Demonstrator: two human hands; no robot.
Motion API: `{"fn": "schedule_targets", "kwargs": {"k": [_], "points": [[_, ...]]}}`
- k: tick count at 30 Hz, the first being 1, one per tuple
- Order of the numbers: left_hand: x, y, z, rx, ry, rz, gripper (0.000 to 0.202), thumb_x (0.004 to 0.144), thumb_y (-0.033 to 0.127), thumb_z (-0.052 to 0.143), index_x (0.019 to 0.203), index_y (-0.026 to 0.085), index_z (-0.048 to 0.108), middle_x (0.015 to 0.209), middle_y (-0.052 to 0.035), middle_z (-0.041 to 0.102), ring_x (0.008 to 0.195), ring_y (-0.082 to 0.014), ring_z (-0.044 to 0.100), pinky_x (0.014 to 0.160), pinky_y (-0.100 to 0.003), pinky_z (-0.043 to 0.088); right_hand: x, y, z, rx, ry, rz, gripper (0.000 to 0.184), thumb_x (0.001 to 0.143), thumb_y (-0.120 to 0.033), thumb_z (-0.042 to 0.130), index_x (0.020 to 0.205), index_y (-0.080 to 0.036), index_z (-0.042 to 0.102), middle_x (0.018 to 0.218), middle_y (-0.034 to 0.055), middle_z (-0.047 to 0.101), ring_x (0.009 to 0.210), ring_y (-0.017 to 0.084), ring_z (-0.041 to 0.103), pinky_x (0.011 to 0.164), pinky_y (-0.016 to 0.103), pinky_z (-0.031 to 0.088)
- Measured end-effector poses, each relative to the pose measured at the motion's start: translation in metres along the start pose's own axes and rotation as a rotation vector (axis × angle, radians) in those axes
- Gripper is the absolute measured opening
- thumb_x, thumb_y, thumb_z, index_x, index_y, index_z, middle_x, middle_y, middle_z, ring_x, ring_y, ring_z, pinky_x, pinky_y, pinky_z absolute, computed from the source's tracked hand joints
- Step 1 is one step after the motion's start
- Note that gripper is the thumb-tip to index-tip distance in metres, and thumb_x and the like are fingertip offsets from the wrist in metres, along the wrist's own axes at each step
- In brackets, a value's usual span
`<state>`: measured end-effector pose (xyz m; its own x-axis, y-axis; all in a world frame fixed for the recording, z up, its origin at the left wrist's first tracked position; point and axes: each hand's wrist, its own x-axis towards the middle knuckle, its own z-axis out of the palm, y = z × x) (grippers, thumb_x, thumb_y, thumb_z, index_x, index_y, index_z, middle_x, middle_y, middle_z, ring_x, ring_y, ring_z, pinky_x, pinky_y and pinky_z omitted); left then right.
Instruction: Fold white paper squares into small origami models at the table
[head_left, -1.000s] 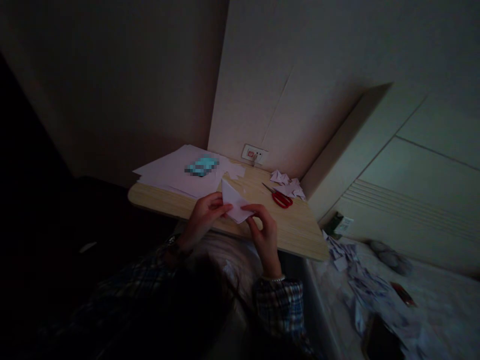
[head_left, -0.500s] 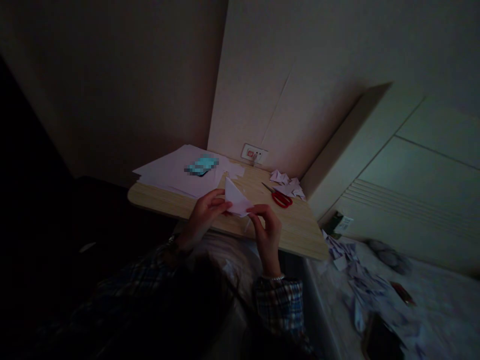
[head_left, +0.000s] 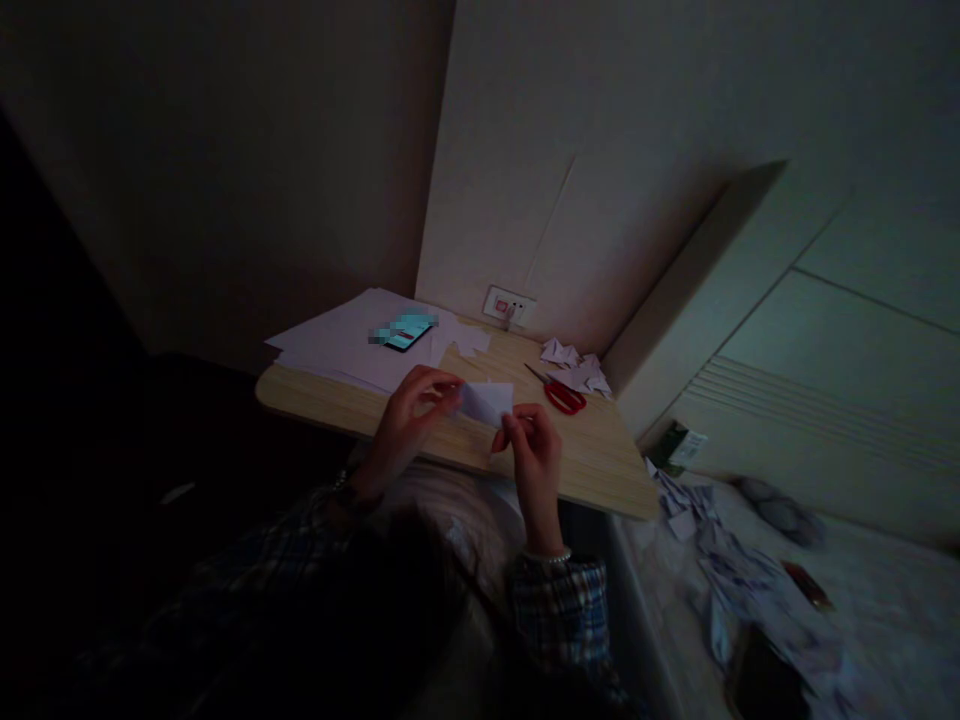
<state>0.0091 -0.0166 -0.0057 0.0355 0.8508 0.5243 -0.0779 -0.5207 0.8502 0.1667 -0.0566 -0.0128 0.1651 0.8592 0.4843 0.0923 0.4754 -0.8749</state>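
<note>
A small piece of white paper [head_left: 489, 400] is held up above the wooden tabletop [head_left: 592, 470], a slanting crease or shaded fold across it. My left hand [head_left: 415, 412] pinches its left end between thumb and fingertips. At the lower right corner, my right hand [head_left: 534, 440] grips it with thumb and curled fingers. Beyond the right hand lie red-handled scissors [head_left: 562, 395], blades pointing to the back left. Past them sit several folded paper pieces [head_left: 574, 365] by the wall.
A stack of white sheets [head_left: 337, 340] covers the table's left side, with a lit phone [head_left: 411, 332] on it. Small cut papers [head_left: 471, 338] lie beside the stack. A wall socket [head_left: 508, 305] is behind. On the bed at right are scattered papers [head_left: 731, 555] and a dark object [head_left: 765, 675].
The paper has turned from a peaked triangle to a wider, roughly four-sided shape between my hands. My left fingers have shifted slightly up. The scissors and sheets stay in place.
</note>
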Motion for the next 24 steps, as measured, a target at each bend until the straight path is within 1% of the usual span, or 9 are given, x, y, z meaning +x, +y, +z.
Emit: {"fn": "schedule_targets", "kwargs": {"k": [2,4,7,9,12,14,16,20,24], "points": [[0.0009,0.0023,-0.0007,-0.028,-0.001,-0.013,0.015,0.072,0.029,0.064,0.080,0.017,0.063,0.094,-0.0032,0.058,0.090,-0.0171,0.058,0.077,-0.025,0.049,-0.0009,-0.0027,0.0020,0.026,-0.055,0.020,0.012,0.085,-0.030,0.058,0.078,-0.020,0.054,0.051,-0.0078,0.055,0.048,0.008,0.050,0.052,0.020,0.037],[0.0010,0.0047,-0.0008,-0.036,-0.014,-0.049,0.016,0.071,0.031,0.065,0.078,0.017,0.061,0.089,-0.0023,0.059,0.088,-0.0172,0.058,0.076,-0.024,0.048,-0.0015,-0.0045,0.0028,0.041,-0.082,0.033,0.011,0.085,-0.029,0.058,0.079,-0.020,0.055,0.051,-0.0077,0.055,0.049,0.008,0.051,0.053,0.020,0.037],[0.0000,0.0071,-0.0002,-0.017,-0.015,-0.140,0.018,0.071,0.034,0.065,0.073,0.017,0.059,0.074,0.0004,0.059,0.074,-0.0150,0.057,0.064,-0.022,0.046,-0.0017,-0.0049,0.0016,0.052,-0.062,0.016,0.007,0.085,-0.027,0.058,0.082,-0.021,0.057,0.056,-0.0070,0.056,0.054,0.009,0.052,0.056,0.021,0.039],[-0.0010,0.0080,0.0003,-0.030,0.015,-0.186,0.021,0.069,0.036,0.066,0.070,0.017,0.058,0.069,0.0012,0.058,0.069,-0.0142,0.056,0.059,-0.021,0.044,-0.0016,-0.0036,0.0007,0.044,-0.066,0.003,0.005,0.084,-0.027,0.059,0.085,-0.021,0.059,0.062,-0.0062,0.057,0.059,0.009,0.054,0.059,0.021,0.040],[-0.0017,0.0082,0.0009,-0.070,0.068,-0.218,0.022,0.067,0.037,0.067,0.070,0.017,0.058,0.069,0.0010,0.060,0.070,-0.0143,0.057,0.061,-0.021,0.044,-0.0017,-0.0012,0.0009,-0.007,-0.126,0.009,0.011,0.080,-0.026,0.064,0.090,-0.022,0.061,0.072,-0.0043,0.060,0.068,0.011,0.056,0.065,0.023,0.042],[-0.0015,0.0075,0.0013,-0.081,0.072,-0.231,0.024,0.066,0.037,0.068,0.071,0.016,0.059,0.070,0.0005,0.062,0.070,-0.0149,0.058,0.062,-0.021,0.044,-0.0017,-0.0001,0.0016,-0.050,-0.144,0.010,0.015,0.077,-0.026,0.066,0.091,-0.023,0.061,0.078,-0.0030,0.062,0.073,0.012,0.057,0.068,0.024,0.043],[-0.0013,0.0070,0.0016,-0.097,0.056,-0.246,0.025,0.065,0.038,0.069,0.072,0.016,0.059,0.072,-0.0001,0.064,0.071,-0.0153,0.059,0.062,-0.022,0.044,-0.0015,0.0002,0.0018,-0.075,-0.129,0.007,0.013,0.077,-0.026,0.067,0.088,-0.022,0.061,0.078,-0.0026,0.062,0.072,0.012,0.056,0.068,0.024,0.043],[-0.0018,0.0084,0.0018,-0.130,0.013,-0.299,0.025,0.065,0.038,0.068,0.076,0.016,0.059,0.073,-0.0003,0.065,0.071,-0.0157,0.060,0.061,-0.021,0.044,-0.0002,-0.0006,0.0008,-0.082,-0.052,0.002,0.011,0.081,-0.031,0.062,0.081,-0.020,0.061,0.067,-0.0034,0.058,0.063,0.011,0.054,0.061,0.024,0.041],[-0.0027,0.0064,0.0017,-0.097,-0.109,-0.309,0.023,0.070,0.038,0.063,0.079,0.017,0.061,0.070,0.0006,0.064,0.069,-0.0155,0.060,0.061,-0.022,0.043,0.0009,-0.0018,-0.0002,-0.111,0.052,-0.037,0.014,0.082,-0.031,0.059,0.076,-0.019,0.059,0.065,-0.0034,0.055,0.063,0.011,0.052,0.061,0.023,0.040]]}}
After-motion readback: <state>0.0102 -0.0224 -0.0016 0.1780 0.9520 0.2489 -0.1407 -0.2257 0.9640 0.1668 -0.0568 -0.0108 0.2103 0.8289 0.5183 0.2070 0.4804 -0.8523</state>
